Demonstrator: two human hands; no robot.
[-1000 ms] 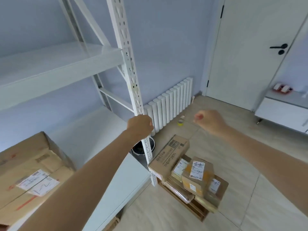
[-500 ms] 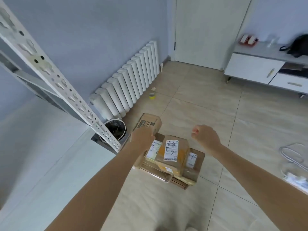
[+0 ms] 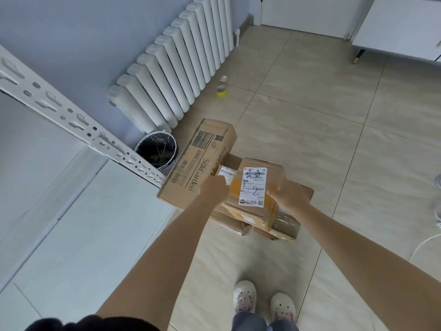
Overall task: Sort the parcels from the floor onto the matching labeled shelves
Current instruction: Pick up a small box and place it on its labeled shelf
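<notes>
A pile of brown cardboard parcels [image 3: 285, 226] lies on the tiled floor in front of my feet. On top sits a small taped box [image 3: 262, 164] with a white shipping label marked by hand. My left hand [image 3: 213, 188] grips its left side with curled fingers. At the box's right side my right hand [image 3: 290, 195] holds on, thumb on the top edge. A long "SilkGarden" carton [image 3: 196, 163] leans along the pile's left side. The white shelf board [image 3: 83, 223] and its perforated upright [image 3: 78, 123] are at the left.
A round bin [image 3: 156, 149] with a dark liner stands between the shelf upright and a white radiator [image 3: 181, 60]. A yellow tape roll [image 3: 221, 91] lies on the floor beyond. A white cabinet [image 3: 401, 22] is at the top right, and cables [image 3: 438, 199] run along the right edge.
My view has dropped from the shelves to the floor. Both hands came down from the air onto the labelled top box and now hold its two sides.
</notes>
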